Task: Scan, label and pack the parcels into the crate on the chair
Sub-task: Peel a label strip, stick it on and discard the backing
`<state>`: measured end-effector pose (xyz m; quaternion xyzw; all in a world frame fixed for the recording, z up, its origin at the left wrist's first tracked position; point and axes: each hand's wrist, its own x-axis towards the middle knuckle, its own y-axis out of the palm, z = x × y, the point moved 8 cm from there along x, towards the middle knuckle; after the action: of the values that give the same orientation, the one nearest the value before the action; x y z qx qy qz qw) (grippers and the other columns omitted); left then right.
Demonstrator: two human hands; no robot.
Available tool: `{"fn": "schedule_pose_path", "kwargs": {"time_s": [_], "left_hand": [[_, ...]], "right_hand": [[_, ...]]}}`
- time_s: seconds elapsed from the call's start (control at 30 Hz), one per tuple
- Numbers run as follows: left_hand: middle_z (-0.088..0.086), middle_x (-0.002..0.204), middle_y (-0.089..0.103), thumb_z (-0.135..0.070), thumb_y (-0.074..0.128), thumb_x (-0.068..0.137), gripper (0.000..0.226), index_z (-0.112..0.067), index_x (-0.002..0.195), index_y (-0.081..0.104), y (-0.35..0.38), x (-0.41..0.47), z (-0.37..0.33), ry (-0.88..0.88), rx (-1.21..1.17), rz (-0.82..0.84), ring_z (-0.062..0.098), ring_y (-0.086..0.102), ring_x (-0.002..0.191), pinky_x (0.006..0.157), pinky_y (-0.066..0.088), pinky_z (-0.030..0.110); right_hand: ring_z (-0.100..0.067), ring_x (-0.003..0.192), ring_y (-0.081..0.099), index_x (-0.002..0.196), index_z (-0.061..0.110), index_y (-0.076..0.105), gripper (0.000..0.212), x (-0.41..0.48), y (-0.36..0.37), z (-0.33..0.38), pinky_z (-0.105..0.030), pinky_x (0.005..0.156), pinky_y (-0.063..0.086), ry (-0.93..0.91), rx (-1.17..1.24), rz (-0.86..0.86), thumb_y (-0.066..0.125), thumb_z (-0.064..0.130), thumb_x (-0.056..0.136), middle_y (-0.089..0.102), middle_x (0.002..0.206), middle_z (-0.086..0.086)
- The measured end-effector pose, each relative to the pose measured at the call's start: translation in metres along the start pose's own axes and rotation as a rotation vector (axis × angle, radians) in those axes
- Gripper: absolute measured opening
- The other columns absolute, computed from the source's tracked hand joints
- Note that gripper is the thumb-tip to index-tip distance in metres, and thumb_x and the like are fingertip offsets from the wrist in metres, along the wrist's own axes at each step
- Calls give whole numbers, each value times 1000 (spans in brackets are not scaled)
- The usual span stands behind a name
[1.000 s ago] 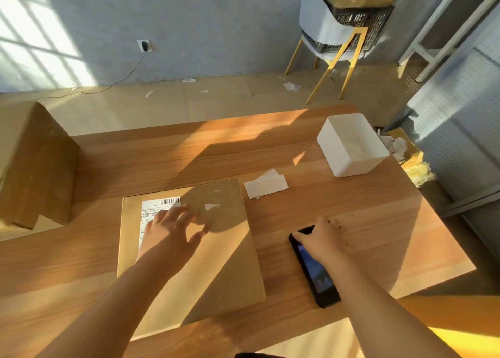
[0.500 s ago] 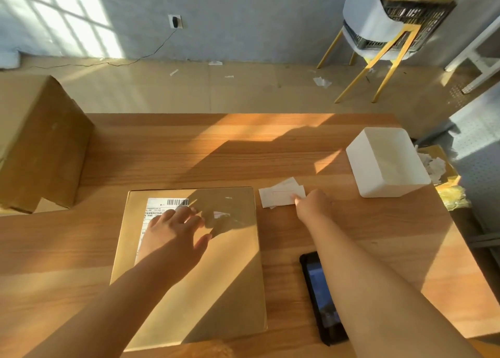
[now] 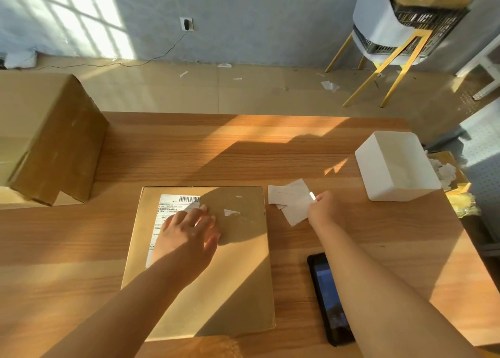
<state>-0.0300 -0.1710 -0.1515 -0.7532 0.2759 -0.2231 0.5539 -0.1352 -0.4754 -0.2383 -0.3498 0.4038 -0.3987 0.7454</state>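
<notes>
Here the flat cardboard parcel [image 3: 238,276] on the tabletop [image 3: 189,155] is pressed under the flat, spread fingers of the left hand [image 3: 186,236], while a paper label [image 3: 295,209] just beside it is pinched by the right hand [image 3: 323,209].

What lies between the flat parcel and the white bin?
In the head view, loose labels, the right hand pinching one; otherwise bare table.

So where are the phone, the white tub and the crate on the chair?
phone [image 3: 323,278]: head view, on its screen.
white tub [image 3: 405,192]: head view, on its near outer wall.
crate [image 3: 427,17]: head view, on its dark lattice side.
</notes>
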Motion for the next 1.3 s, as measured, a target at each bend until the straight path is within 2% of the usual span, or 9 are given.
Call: {"fn": "schedule_pose_path", "kwargs": {"time_s": [0.2,0.3,0.37,0.47,0.6,0.83,0.97,1.17,1.3], "left_hand": [[7,124,62,-24,77,74,40,-13,111,69,0,-5,3,-7,-81,34,36,60,105,89,50,47],[-3,144,45,-41,64,84,55,-25,134,51,5,-8,12,-12,-167,125,24,42,130,106,36,37],[-9,147,39,-46,58,87,56,-31,139,42,1,-9,16,-31,-274,134,16,35,134,106,32,29],[-15,136,46,-49,56,87,46,-35,131,49,-14,-11,21,-95,-454,113,10,42,125,97,34,23],[-27,109,59,-55,56,83,31,-39,110,61,-33,-20,23,-145,-753,149,-9,55,98,74,41,10],[-9,74,70,-39,68,80,7,-35,84,72,-53,-35,31,-189,-1048,294,5,61,66,57,47,16],[-6,60,67,-16,68,83,14,-24,71,71,-60,-39,50,-194,-1014,255,2,58,55,51,42,13],[8,66,71,1,63,80,7,-5,78,61,-65,-42,86,-413,-1243,109,16,71,65,51,53,21],[13,70,72,3,63,80,6,-1,77,59,-64,-43,91,-483,-1375,123,24,72,68,58,58,29]], "right_hand": [[-11,76,59,96,24,54,5,-42,-29,4,-26,56,45,16,663,-110,52,19,94,61,90,4],[-15,82,65,87,26,61,9,-66,-33,17,-29,62,51,-18,844,32,59,20,93,67,92,0],[-18,87,66,99,24,63,12,-84,-32,32,-35,68,55,-70,917,191,65,17,90,68,98,-2],[-21,91,67,106,25,59,32,-112,-35,52,-39,79,57,-144,851,325,76,18,80,67,103,-4],[-20,82,70,97,25,59,36,-158,-35,83,-36,67,58,-277,626,447,84,27,70,72,94,-3],[-3,72,67,88,38,58,38,-227,-13,125,-24,62,48,-446,403,575,88,35,63,72,81,14],[0,77,65,89,31,57,36,-241,-9,135,-27,71,48,-467,404,485,86,31,67,73,86,14],[7,91,57,83,47,55,22,-249,-28,122,-23,69,43,-403,508,126,75,40,77,61,100,17],[10,92,56,88,52,60,20,-269,-16,125,-20,71,44,-434,555,151,73,40,80,62,103,19]]}}
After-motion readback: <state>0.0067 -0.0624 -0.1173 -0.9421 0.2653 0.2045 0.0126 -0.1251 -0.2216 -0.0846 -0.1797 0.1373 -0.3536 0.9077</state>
